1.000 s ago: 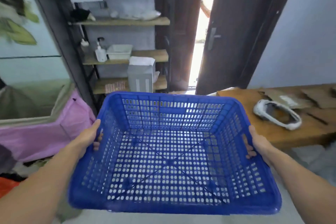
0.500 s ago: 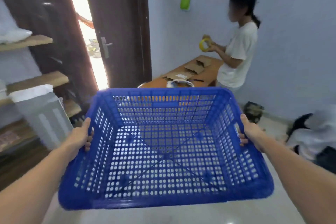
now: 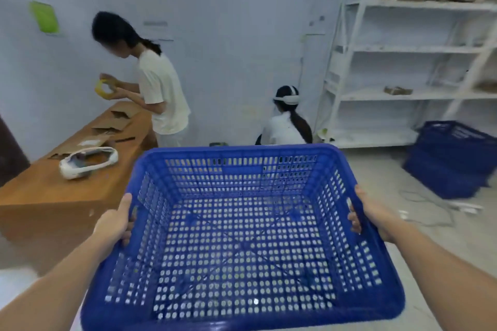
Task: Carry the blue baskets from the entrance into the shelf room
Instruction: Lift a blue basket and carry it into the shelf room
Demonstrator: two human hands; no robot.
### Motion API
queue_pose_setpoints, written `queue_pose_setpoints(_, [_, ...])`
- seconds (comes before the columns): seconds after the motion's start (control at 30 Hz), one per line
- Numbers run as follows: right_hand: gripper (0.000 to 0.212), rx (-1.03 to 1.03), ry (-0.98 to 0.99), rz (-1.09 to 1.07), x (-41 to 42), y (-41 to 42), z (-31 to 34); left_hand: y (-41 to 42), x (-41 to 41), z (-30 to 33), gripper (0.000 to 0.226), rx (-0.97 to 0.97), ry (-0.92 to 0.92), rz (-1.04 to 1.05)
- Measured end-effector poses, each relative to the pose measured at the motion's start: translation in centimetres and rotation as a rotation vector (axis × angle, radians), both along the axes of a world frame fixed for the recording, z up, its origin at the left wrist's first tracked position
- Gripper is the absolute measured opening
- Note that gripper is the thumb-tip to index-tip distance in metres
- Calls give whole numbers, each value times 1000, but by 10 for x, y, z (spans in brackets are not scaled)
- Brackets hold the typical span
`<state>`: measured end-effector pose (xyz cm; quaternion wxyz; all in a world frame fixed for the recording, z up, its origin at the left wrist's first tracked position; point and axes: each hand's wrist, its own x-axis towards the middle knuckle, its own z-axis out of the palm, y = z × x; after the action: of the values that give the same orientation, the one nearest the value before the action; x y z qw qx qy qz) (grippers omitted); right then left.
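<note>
Blue perforated plastic basket (image 3: 242, 228), empty, carried at chest height toward white metal shelving (image 3: 403, 72). Gripped at opposite side rims by left hand (image 3: 114, 223) and right hand (image 3: 372, 216), fingers curled inside. Probably light and stiff, best held at both rims.

You face a pale blue-grey wall (image 3: 228, 35) lit evenly, with a green sign (image 3: 44, 17) high at its left. Left of that wall's middle stands a wooden table (image 3: 53, 191) bearing flattened cardboard (image 3: 113, 122) and a white headset (image 3: 88, 161). Right of the wall's middle, a white metal shelf unit (image 3: 408, 72) holds brownish items on its top and middle boards. Below the shelf, the light floor (image 3: 376, 169) carries loose white cables (image 3: 435, 209).
</note>
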<state>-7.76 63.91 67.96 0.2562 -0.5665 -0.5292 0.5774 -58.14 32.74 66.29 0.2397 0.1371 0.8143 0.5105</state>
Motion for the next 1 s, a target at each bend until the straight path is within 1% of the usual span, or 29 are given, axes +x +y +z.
queue_pose_setpoints(0.17, [65, 31, -83, -186, 142, 21, 9, 119, 96, -12, 69, 28, -12, -193])
queue_pose_setpoints(0.3, [63, 16, -120, -326, 229, 36, 8, 202, 165, -17, 63, 23, -73, -328])
queue_pose_setpoints(0.43, [62, -8, -115, -443, 296, 57, -3, 289, 218, -20, 54, -3, -115, -431])
queue_pose_setpoints(0.53, [63, -50, -110, -517, 331, 80, -14, 358, 247, -25, 53, -53, -121, -512])
queue_pose_setpoints(0.7, [64, -82, -126, -643, 368, 145, -25, 490, 283, -31, 56, -56, -133, -630])
queue_pose_setpoints(0.83, [64, -115, -124, -759, 389, 195, -24, 600, 308, -24, 65, -49, -90, -725])
queue_pose_setpoints(1.0, [64, -128, -135, -889, 417, 249, -18, 726, 350, -10, 67, -60, -48, -827])
